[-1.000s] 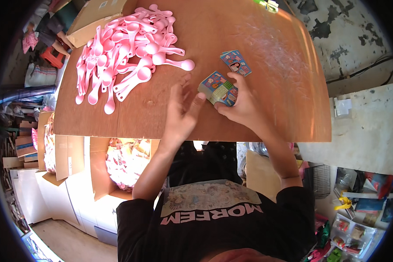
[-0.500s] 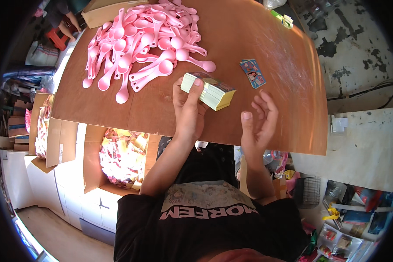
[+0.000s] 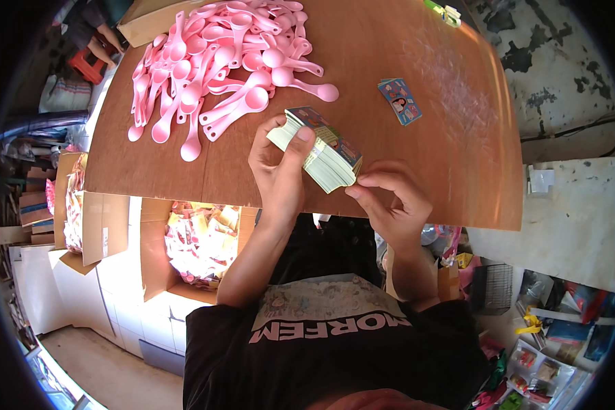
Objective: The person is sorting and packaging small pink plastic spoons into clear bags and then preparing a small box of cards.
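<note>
Thick stack of printed paper cards (image 3: 321,156) on brown wooden worktop (image 3: 458,157) near front edge; heap of pink plastic spoons (image 3: 219,65) behind-left; small loose card pile (image 3: 400,100) behind-right; open cardboard boxes (image 3: 184,239) below worktop, left.

brown wooden tabletop (image 3: 458,157), open cardboard boxes (image 3: 109,225) below, stained concrete floor (image 3: 560,75), sunlit clutter

A brown board (image 3: 403,164) carries a heap of pink spoons (image 3: 219,61) at ten o'clock and a few small cards (image 3: 400,100) at two o'clock.
</note>
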